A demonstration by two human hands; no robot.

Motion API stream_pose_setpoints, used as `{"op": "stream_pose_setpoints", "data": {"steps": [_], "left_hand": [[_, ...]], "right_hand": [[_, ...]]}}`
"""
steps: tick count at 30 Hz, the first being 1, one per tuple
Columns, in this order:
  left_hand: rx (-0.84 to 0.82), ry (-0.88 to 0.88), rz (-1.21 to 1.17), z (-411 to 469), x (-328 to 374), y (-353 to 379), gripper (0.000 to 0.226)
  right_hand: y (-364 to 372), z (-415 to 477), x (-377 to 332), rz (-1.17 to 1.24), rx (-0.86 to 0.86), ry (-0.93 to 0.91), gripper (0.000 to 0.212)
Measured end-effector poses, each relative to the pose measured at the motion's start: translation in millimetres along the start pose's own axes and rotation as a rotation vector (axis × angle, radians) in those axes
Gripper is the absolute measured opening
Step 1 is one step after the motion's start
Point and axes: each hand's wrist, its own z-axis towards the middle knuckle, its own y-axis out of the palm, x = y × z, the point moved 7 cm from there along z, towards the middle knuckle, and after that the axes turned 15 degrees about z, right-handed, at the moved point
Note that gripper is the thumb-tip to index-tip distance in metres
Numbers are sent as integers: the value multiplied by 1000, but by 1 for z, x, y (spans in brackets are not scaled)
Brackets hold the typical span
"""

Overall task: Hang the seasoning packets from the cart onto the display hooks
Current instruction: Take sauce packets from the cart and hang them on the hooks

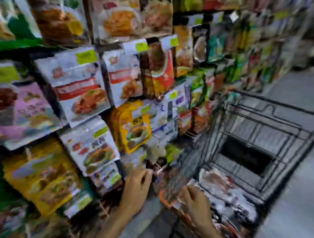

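Note:
The frame is heavily blurred. A black wire cart (pixel 269 137) stands to the right of the display, and pale seasoning packets (pixel 221 185) lie heaped in its near end. My right hand (pixel 197 204) reaches over the cart's near corner with fingers curled at a packet edge; whether it grips one I cannot tell. My left hand (pixel 137 186) is just left of the cart, fingers curled near a blurred packet low on the display (pixel 87 97). The hooks themselves are hidden behind hanging packets.
Rows of hanging packets (pixel 92 146) fill the display on the left from top to bottom and run on down the aisle. Grey floor (pixel 301 197) stretches to the right of the cart. An orange cart corner (pixel 163 198) sits between my hands.

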Motion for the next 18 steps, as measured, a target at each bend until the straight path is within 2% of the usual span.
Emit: {"op": "stream_pose_setpoints", "data": {"steps": [4, 6, 11, 14, 18], "left_hand": [[-307, -130, -125, 0, 22, 107, 23], [-414, -142, -122, 5, 33, 149, 22], [-558, -76, -51, 30, 39, 237, 18], [-699, -69, -29, 42, 25, 295, 22], [-836, -65, 41, 55, -1, 364, 19]], "right_hand": [[-71, 12, 60, -60, 144, 117, 25], [-95, 20, 87, -64, 209, 164, 30], [-135, 48, 152, -44, 378, 288, 18], [-147, 67, 197, -13, 447, 411, 28], [-153, 91, 252, 30, 541, 534, 25]]}}
